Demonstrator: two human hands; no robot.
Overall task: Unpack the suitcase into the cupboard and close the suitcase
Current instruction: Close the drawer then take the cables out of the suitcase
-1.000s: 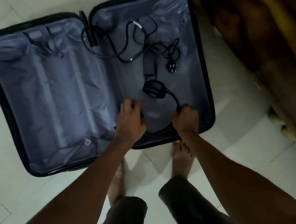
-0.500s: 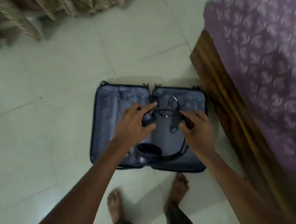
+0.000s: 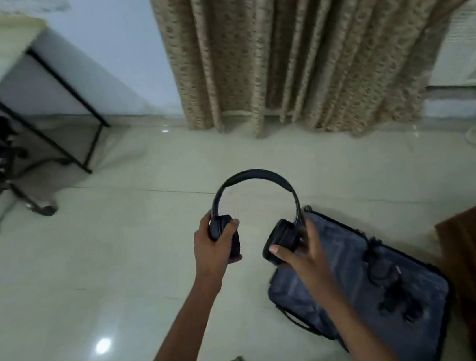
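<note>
Black headphones point(image 3: 253, 205), one pair, held up by two hands.
Left hand point(image 3: 214, 251) fingers wrap one earcup, right hand point(image 3: 299, 252) the other; open suitcase point(image 3: 421, 292) at 4 o'clock.

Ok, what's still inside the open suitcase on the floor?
Inside the suitcase, a tangle of black cable with a charger brick lies on the grey lining. The right hand and forearm, holding the headphones, cover part of the near half, so anything there can't be seen.

Matt black headphones point(image 3: 253, 205), glossy smooth floor tiles point(image 3: 121, 271), patterned cloth curtain point(image 3: 288, 46), cloth-lined suitcase point(image 3: 347, 260).
</note>
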